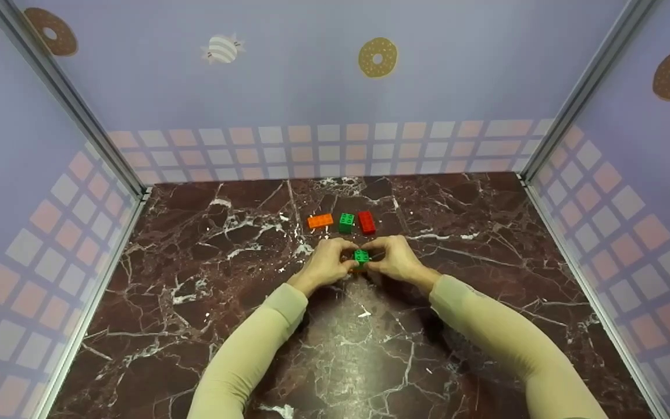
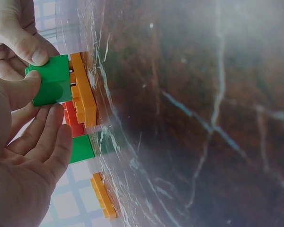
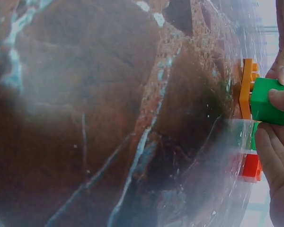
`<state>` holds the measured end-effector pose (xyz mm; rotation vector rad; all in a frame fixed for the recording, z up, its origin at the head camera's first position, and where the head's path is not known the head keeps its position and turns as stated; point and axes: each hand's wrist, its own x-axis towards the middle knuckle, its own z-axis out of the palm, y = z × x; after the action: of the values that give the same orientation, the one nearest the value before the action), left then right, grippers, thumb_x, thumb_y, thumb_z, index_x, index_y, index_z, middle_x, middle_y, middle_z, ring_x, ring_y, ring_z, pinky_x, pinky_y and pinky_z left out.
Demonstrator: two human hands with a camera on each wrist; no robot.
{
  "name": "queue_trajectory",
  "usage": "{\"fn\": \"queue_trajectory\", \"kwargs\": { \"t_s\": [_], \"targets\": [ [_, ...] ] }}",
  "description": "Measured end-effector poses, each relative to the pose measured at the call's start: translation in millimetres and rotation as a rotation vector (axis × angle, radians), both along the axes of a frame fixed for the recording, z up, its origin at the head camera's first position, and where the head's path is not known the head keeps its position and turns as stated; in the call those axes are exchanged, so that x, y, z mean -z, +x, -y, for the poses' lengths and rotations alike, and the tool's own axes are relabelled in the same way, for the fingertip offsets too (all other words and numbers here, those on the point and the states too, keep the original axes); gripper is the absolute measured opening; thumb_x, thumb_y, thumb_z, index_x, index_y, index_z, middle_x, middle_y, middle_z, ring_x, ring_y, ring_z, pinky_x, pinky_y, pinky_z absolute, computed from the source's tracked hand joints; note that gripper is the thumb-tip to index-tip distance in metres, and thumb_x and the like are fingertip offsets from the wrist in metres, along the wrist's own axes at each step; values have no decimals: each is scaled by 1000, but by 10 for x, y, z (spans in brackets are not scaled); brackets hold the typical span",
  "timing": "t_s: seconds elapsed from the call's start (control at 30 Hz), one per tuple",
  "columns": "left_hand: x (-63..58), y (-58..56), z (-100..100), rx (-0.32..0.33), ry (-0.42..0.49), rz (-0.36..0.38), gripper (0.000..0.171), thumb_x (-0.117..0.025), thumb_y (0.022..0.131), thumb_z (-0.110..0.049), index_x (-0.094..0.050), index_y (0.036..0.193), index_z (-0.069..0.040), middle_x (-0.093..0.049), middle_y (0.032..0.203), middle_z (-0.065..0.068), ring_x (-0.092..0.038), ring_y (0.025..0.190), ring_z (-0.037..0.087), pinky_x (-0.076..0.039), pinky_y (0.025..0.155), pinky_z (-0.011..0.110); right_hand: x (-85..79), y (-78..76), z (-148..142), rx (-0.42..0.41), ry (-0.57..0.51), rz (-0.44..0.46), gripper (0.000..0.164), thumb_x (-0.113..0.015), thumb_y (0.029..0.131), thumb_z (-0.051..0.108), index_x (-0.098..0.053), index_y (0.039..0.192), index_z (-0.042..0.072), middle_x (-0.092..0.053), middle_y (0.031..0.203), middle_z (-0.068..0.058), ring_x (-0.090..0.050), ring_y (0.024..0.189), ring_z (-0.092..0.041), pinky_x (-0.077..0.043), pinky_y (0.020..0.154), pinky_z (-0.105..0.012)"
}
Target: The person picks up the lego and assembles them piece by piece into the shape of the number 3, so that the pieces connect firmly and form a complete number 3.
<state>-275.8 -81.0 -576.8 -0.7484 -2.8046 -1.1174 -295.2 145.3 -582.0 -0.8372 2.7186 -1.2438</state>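
Both hands meet at a green toy building brick. My left hand pinches it from one side, thumb on its near face, and my right hand pinches it from the other. Directly under it lies a flat orange brick on the tabletop, studs up. In the left wrist view the green brick is right at those studs, with some orange studs showing beside it. From the head view the fingers and the green brick hide most of this orange brick.
Behind the hands, a second orange brick, another green brick and a red brick stand in a row on the dark marbled tabletop. Patterned panels enclose the back and both sides.
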Motion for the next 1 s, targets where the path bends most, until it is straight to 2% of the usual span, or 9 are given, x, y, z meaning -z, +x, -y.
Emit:
{"fn": "queue_trajectory", "kwargs": {
  "t_s": [0.33,0.5,0.67,0.8,0.9,1.0],
  "targets": [
    [-11,-35,49,-20,14,61,32,-83,97,-7,-82,128,0,-84,124,20,-80,116,36,-64,106,52,-69,-67,44,-21,51,-20,36,-92,87,10,-87,122,4,-87,117,-15,-84,104,-35,-69,93,-49],
    [-45,-33,50,-21,12,70,33,-81,97,-6,-82,130,-1,-83,125,20,-79,118,37,-63,107,52,-48,-96,37,-32,20,-13,36,-92,86,7,-86,122,3,-87,117,-16,-84,106,-36,-70,92,-47],
    [-51,5,15,-27,-63,11,31,-83,96,-7,-83,127,-3,-84,121,18,-80,114,37,-64,104,52,21,-83,21,-40,-8,-55,37,-93,85,6,-87,122,3,-87,113,-15,-84,102,-33,-70,91,-45],
    [-11,28,-34,-24,-157,-75,29,-83,95,-8,-84,123,-4,-83,113,15,-80,104,37,-65,95,53,62,-64,7,-44,-22,-98,37,-94,83,5,-87,120,3,-87,106,-14,-84,95,-31,-69,86,-42],
    [29,27,-44,-31,-169,-102,28,-83,95,-9,-84,123,-6,-82,111,14,-80,101,36,-66,92,53,79,-75,-2,-47,-25,-118,37,-94,83,5,-88,119,3,-87,105,-14,-84,93,-30,-69,84,-40],
    [67,27,-30,-32,-144,-88,29,-84,94,-8,-84,123,-7,-83,111,12,-80,101,34,-66,92,50,93,-83,-7,-54,-7,-115,37,-94,83,6,-88,119,4,-88,105,-13,-84,94,-30,-68,85,-41]
  ]
}}
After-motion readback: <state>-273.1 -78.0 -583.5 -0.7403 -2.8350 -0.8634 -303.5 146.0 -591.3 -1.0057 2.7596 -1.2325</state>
